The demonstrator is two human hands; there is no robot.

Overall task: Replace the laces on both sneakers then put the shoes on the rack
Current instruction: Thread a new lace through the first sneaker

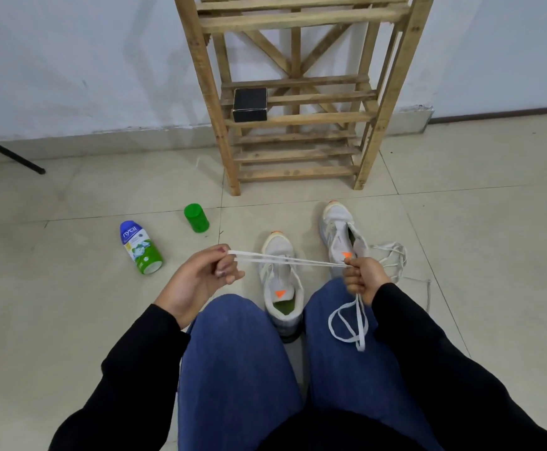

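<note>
The wooden rack (298, 118) stands against the wall ahead of you; the nearer sneaker (278, 278) sits on the tiles between your knees, the farther sneaker (338, 232) just right of it and closer to the rack (a loose lace (395, 255) lies beside it); your left hand (197, 281) pinches one end of a white lace (252, 255) pulled taut above the nearer sneaker; your right hand (364, 278) is clenched round it, the slack looping over your knee.

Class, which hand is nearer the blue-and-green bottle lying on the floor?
Left. The left hand, pinching the lace, is just right of the bottle; the right hand is farther right, beyond the nearer sneaker.
</note>
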